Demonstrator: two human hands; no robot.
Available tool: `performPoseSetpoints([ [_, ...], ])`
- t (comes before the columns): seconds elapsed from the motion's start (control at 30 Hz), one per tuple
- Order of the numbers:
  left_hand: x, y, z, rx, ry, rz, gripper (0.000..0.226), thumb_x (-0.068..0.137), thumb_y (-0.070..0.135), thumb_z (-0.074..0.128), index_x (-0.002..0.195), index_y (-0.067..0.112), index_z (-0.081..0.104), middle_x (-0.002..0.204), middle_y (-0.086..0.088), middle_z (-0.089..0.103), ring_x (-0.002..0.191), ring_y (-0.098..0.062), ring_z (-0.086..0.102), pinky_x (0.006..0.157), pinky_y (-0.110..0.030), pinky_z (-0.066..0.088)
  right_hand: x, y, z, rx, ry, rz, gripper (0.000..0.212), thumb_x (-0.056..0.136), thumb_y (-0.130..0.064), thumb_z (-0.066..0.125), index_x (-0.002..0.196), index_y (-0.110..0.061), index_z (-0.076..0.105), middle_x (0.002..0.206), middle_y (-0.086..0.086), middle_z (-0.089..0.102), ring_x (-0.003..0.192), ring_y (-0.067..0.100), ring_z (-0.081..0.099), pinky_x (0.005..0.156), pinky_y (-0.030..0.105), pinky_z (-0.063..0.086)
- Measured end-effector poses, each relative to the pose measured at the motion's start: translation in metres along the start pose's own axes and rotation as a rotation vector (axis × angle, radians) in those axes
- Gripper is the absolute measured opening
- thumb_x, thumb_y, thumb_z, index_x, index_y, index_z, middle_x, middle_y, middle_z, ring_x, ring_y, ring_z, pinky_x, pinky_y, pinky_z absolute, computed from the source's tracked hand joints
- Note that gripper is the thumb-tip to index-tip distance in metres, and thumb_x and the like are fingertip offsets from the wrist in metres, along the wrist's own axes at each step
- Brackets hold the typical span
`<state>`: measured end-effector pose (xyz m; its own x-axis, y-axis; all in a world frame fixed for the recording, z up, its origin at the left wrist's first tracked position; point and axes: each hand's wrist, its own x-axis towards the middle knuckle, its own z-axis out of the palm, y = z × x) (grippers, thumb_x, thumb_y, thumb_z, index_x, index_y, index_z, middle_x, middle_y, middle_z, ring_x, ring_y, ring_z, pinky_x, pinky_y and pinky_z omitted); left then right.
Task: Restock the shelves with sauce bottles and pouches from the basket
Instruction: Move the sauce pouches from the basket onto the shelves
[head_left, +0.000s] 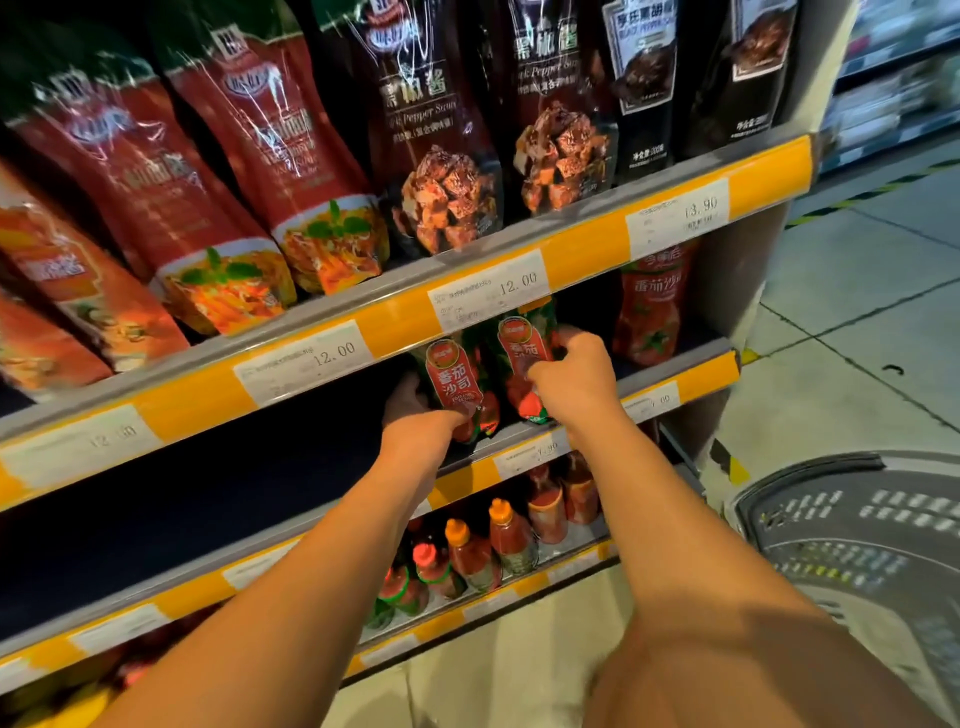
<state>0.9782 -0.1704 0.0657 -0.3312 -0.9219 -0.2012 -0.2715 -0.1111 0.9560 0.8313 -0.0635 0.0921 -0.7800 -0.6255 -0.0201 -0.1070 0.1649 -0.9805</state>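
Two red-and-green tomato sauce pouches stand side by side on the middle shelf (670, 371). My left hand (415, 410) grips the left pouch (454, 379) at its lower left side. My right hand (571, 376) is closed on the right pouch (522, 345), fingers around its right edge. Both pouches are upright under the yellow price rail (395, 322). A further tomato sauce pouch (649, 306) stands at the shelf's right end. The grey basket (852, 525) sits at the lower right on the floor; its visible part looks empty.
The top shelf holds red pasta sauce pouches (218, 171) and black pepper sauce pouches (441, 156). On the lower shelf stand several red sauce bottles (488, 545). The left stretch of the middle shelf is dark. A tiled aisle floor (857, 322) lies to the right.
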Motion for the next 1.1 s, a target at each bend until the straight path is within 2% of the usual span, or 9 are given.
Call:
performPoseSetpoints([
  [0.17, 0.008, 0.000, 0.005, 0.069, -0.047, 0.101, 0.086, 0.083, 0.008, 0.087, 0.155, 0.016, 0.042, 0.153, -0.010, 0.053, 0.142, -0.027, 0.050, 0.111, -0.044, 0.047, 0.013, 0.003, -0.008, -0.025, -0.043, -0.039, 0.029, 0.087, -0.005, 0.072, 0.102, -0.029, 0.066, 0.073, -0.011, 0.066, 0.060, 0.004, 0.058, 0.045, 0.015, 0.039],
  [0.33, 0.011, -0.008, 0.005, 0.134, -0.073, 0.214, 0.056, 0.088, 0.013, 0.083, 0.135, 0.025, 0.055, 0.119, 0.012, 0.068, 0.118, -0.015, 0.064, 0.091, -0.028, 0.052, 0.019, 0.012, -0.012, -0.014, -0.083, -0.117, 0.031, 0.087, -0.010, 0.075, 0.103, -0.033, 0.063, 0.042, -0.030, 0.050, 0.038, -0.009, 0.048, 0.038, 0.005, 0.030],
  [0.5, 0.014, -0.017, 0.008, 0.176, -0.092, 0.245, 0.055, 0.089, 0.015, 0.082, 0.138, 0.021, 0.057, 0.127, 0.004, 0.069, 0.114, -0.014, 0.066, 0.105, -0.041, 0.053, 0.023, 0.017, -0.014, 0.001, -0.070, -0.164, 0.030, 0.086, -0.012, 0.076, 0.091, -0.038, 0.062, 0.054, -0.029, 0.061, 0.044, -0.007, 0.053, 0.043, 0.008, 0.038],
  [0.6, 0.016, -0.024, 0.009, 0.190, -0.080, 0.257, 0.059, 0.089, 0.018, 0.082, 0.141, 0.021, 0.055, 0.131, 0.002, 0.069, 0.119, -0.017, 0.066, 0.106, -0.043, 0.053, 0.024, 0.019, -0.011, 0.003, -0.041, -0.190, 0.029, 0.083, -0.015, 0.077, 0.089, -0.041, 0.064, 0.063, -0.017, 0.069, 0.052, -0.002, 0.057, 0.049, 0.016, 0.047],
  [0.67, 0.015, -0.028, 0.008, 0.172, -0.063, 0.262, 0.052, 0.089, 0.020, 0.082, 0.134, 0.028, 0.058, 0.121, 0.011, 0.071, 0.113, -0.011, 0.068, 0.095, -0.033, 0.057, 0.025, 0.021, -0.008, 0.010, -0.025, -0.195, 0.030, 0.083, -0.016, 0.077, 0.089, -0.043, 0.064, 0.078, -0.011, 0.075, 0.062, 0.006, 0.064, 0.060, 0.027, 0.055],
  [0.73, 0.013, -0.029, 0.007, 0.144, -0.054, 0.259, 0.048, 0.088, 0.021, 0.082, 0.129, 0.034, 0.059, 0.111, 0.020, 0.070, 0.105, -0.005, 0.069, 0.073, -0.016, 0.057, 0.026, 0.021, -0.008, 0.026, -0.022, -0.200, 0.029, 0.083, -0.018, 0.076, 0.090, -0.043, 0.065, 0.081, -0.020, 0.074, 0.074, 0.005, 0.069, 0.063, 0.024, 0.057],
  [0.8, 0.012, -0.029, 0.007, 0.122, -0.054, 0.248, 0.047, 0.088, 0.020, 0.082, 0.128, 0.034, 0.060, 0.110, 0.019, 0.071, 0.101, -0.005, 0.069, 0.064, -0.012, 0.055, 0.026, 0.020, -0.006, 0.055, -0.023, -0.203, 0.028, 0.083, -0.019, 0.077, 0.090, -0.043, 0.065, 0.083, -0.029, 0.072, 0.078, -0.003, 0.068, 0.066, 0.021, 0.055],
  [0.93, 0.014, -0.031, 0.008, 0.129, -0.054, 0.279, 0.041, 0.089, 0.019, 0.081, 0.119, 0.038, 0.060, 0.109, 0.020, 0.071, 0.103, -0.001, 0.069, 0.092, -0.030, 0.056, 0.027, 0.024, 0.001, 0.135, -0.019, -0.184, 0.029, 0.082, -0.014, 0.077, 0.095, -0.039, 0.069, 0.088, -0.023, 0.075, 0.084, -0.003, 0.070, 0.072, 0.023, 0.057],
  [1.1, 0.015, -0.033, 0.007, 0.131, -0.055, 0.283, 0.040, 0.089, 0.021, 0.081, 0.121, 0.036, 0.060, 0.107, 0.023, 0.070, 0.101, 0.004, 0.067, 0.093, -0.030, 0.055, 0.026, 0.029, 0.004, 0.190, -0.019, -0.122, 0.043, 0.072, -0.011, 0.068, 0.112, -0.025, 0.071, 0.098, -0.008, 0.076, 0.093, 0.015, 0.071, 0.077, 0.034, 0.062],
])
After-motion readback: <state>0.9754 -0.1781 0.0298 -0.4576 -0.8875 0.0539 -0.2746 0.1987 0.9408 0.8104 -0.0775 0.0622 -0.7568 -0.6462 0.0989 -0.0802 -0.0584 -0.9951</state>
